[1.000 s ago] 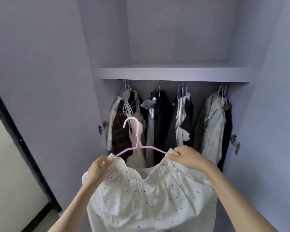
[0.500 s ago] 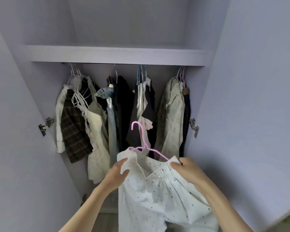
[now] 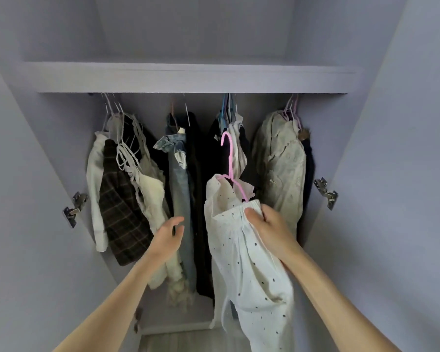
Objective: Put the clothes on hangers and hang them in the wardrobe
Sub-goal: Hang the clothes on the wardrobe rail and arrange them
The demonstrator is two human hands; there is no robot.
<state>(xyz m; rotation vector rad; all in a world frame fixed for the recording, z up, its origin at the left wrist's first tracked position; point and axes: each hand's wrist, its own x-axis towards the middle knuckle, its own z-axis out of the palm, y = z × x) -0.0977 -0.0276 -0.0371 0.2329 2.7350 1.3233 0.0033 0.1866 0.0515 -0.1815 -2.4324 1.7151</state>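
Clothes already filled the wardrobe when I stood before it. At nine o'clock a door hinge [image 3: 74, 208] caught the light, and just inward of it hung a plaid garment [image 3: 120, 212] beside a cream strappy top [image 3: 148, 189]. My left hand [image 3: 168, 235] reached in at about seven o'clock of the hanging row, fingers relaxed and apart, gripping nothing, close to the denim piece [image 3: 179, 189]; whether it touched the fabric I could not tell. Right of centre, the white dotted garment [image 3: 241, 255] hung from the pink hanger [image 3: 229, 163], hook pointing up toward twelve o'clock but below the shelf [image 3: 188, 80], not on any rail. My right hand [image 3: 269, 227] gripped the garment's gathered waistband together with the hanger's lower arm. Farther right hung a pale jacket [image 3: 280, 171], and another hinge [image 3: 325, 193] sat at three o'clock.

I judged the dressing of the hanger done and the hanging step in hand. The next move called for parting the hung clothes with my left hand, then lifting the hook up to the rail, which stayed hidden behind the shelf edge.
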